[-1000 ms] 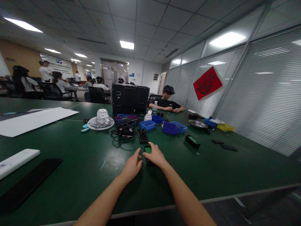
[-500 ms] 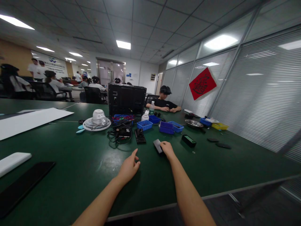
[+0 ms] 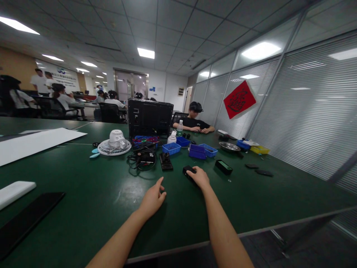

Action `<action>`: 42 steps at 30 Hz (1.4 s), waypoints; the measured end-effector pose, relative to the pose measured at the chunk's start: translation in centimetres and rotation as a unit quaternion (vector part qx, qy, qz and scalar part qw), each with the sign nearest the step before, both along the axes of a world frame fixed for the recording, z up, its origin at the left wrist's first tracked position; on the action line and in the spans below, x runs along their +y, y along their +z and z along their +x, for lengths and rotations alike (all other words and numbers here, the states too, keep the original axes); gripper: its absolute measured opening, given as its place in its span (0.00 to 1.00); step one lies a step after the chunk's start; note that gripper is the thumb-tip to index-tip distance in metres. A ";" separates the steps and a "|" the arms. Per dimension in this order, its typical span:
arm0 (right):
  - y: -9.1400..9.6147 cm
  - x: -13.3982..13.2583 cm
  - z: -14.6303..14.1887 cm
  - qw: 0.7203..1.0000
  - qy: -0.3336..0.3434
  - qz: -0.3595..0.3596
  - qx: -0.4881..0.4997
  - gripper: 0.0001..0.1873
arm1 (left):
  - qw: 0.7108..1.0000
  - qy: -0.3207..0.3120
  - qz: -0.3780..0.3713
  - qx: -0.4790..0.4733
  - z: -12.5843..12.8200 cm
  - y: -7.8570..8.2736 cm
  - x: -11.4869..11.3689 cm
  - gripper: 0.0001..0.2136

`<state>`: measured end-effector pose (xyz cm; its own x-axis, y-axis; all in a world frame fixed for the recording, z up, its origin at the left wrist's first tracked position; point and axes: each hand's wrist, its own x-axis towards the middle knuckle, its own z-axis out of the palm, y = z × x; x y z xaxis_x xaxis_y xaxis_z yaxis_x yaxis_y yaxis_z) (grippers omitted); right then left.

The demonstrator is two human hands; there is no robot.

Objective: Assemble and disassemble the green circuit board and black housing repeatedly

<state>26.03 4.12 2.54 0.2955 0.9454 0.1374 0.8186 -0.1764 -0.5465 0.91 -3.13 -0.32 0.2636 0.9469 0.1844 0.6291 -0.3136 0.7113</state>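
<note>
My right hand (image 3: 200, 177) has its fingers wrapped over a small black box-shaped device (image 3: 189, 171) on the green table. Part of the device is hidden under the hand. My left hand (image 3: 153, 199) lies on the table with nothing in it, the index finger stretched out and the others loosely bent. Ahead of the left hand is a black stand-like piece (image 3: 166, 163) with a round part on top. To the right of my right hand sits a similar black box with a greenish face (image 3: 224, 167).
Blue bins (image 3: 171, 148), a white fan (image 3: 115, 143), tangled cables (image 3: 143, 159) and a black open case (image 3: 150, 118) stand farther back. A metal bowl (image 3: 229, 146) and yellow bin (image 3: 260, 149) are at the right. Across the table a person (image 3: 195, 121) sits.
The box under my right hand has turned from showing a light grey face to showing black. My right hand now lies flatter over it. My left hand has stayed still.
</note>
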 end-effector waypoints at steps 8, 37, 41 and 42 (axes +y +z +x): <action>1.0 -0.2 0.7 0.994 -0.056 -0.087 -0.024 0.22 | 1.000 -0.007 0.000 0.002 0.0 -0.1 0.1 0.29; 2.6 -2.1 -0.6 0.947 -0.107 0.287 -0.094 0.24 | 1.000 -0.011 -0.009 0.012 0.1 0.3 -0.2 0.28; 1.9 -2.2 -2.7 0.970 -0.014 0.223 -0.091 0.21 | 1.000 -0.013 -0.004 0.009 0.0 0.1 0.0 0.28; 1.7 -2.1 -3.1 0.978 0.001 0.179 -0.107 0.21 | 1.000 -0.013 -0.004 0.009 0.0 0.1 0.0 0.28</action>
<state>22.92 1.98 4.26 0.2231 0.8258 0.5179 0.9209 -0.0042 -0.3899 0.91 -3.14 -0.26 0.2921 0.9410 0.1711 0.6328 -0.3243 0.7031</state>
